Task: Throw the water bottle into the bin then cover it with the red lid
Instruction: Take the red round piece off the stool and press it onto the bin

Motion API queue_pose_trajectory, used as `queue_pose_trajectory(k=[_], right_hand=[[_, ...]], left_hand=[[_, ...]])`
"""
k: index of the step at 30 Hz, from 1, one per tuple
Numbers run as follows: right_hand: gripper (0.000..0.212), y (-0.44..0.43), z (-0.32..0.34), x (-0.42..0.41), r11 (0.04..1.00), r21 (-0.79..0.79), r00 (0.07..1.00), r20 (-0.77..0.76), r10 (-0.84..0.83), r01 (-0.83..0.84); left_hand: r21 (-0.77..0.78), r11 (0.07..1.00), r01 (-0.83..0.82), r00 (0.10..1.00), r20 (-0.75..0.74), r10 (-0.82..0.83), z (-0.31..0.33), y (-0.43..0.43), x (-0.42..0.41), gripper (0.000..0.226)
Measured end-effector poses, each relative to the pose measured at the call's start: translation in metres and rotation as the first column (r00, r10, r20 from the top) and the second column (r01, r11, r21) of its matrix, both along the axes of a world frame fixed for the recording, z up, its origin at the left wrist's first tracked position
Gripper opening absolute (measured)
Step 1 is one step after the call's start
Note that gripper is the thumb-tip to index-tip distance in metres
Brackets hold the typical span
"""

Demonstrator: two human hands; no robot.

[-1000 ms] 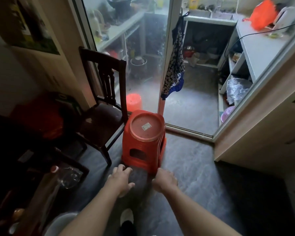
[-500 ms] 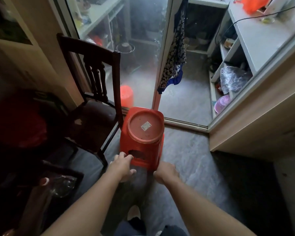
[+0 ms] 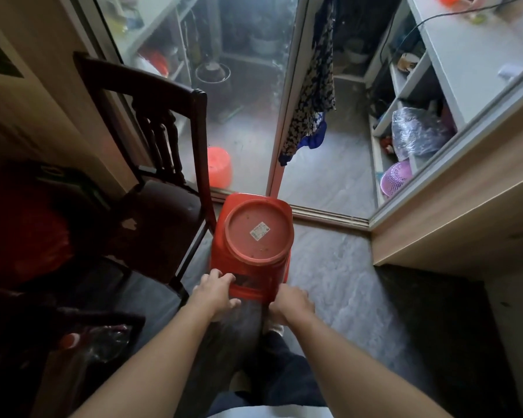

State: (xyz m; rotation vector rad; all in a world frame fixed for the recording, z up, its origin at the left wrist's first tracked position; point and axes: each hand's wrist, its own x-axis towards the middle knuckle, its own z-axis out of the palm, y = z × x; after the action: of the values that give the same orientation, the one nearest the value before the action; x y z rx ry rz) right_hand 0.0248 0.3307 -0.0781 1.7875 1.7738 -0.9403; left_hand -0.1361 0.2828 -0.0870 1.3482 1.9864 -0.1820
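The red bin (image 3: 248,276) stands on the grey floor beside the sliding door, with the round red lid (image 3: 258,232) lying on top of it; a white sticker marks the lid's middle. My left hand (image 3: 216,292) grips the bin's near lower edge, fingers above and thumb below. My right hand (image 3: 290,303) is curled around the bin's near right corner. A crumpled clear water bottle (image 3: 103,342) with a red cap lies in the dark clutter at lower left, away from both hands.
A dark wooden chair (image 3: 151,188) stands right next to the bin on its left. Behind the glass door (image 3: 239,101) sits a small orange stool (image 3: 219,170). A patterned cloth (image 3: 311,95) hangs on the door frame. A wooden cabinet (image 3: 453,212) juts out at right.
The view has come closer and tilted down over the bin. Both hands have reached forward from the floor in front of it and now touch its near side.
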Motion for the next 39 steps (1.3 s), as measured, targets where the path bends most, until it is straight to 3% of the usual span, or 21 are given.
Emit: queue_pose_trajectory(k=[11,19,24,33,39], right_hand=[[0.042,0.096,-0.030,-0.003,0.997,-0.076,1.000,-0.030,0.006,-0.008],[0.041,0.151,-0.075,-0.008,0.995,-0.097,0.997,-0.062,-0.040,0.034],[0.037,0.179,-0.128,-0.023,0.977,-0.055,0.967,-0.146,-0.211,0.205],[0.066,0.217,-0.199,-0.043,0.871,0.163,0.881,-0.188,-0.434,0.464],[0.066,0.225,-0.234,-0.044,0.795,0.049,0.792,-0.145,-0.594,0.605]], left_hand=[[-0.072,0.993,-0.091,0.996,-0.016,0.090,-0.017,0.085,-0.012,0.062],[0.013,0.973,-0.231,0.973,0.035,0.230,-0.058,0.137,-0.037,0.062],[0.060,0.950,-0.307,0.949,0.102,0.300,-0.116,0.162,-0.069,0.069],[0.147,0.911,-0.386,0.918,0.161,0.363,-0.194,0.204,-0.102,0.077],[0.166,0.901,-0.401,0.910,0.184,0.371,-0.222,0.215,-0.111,0.073]])
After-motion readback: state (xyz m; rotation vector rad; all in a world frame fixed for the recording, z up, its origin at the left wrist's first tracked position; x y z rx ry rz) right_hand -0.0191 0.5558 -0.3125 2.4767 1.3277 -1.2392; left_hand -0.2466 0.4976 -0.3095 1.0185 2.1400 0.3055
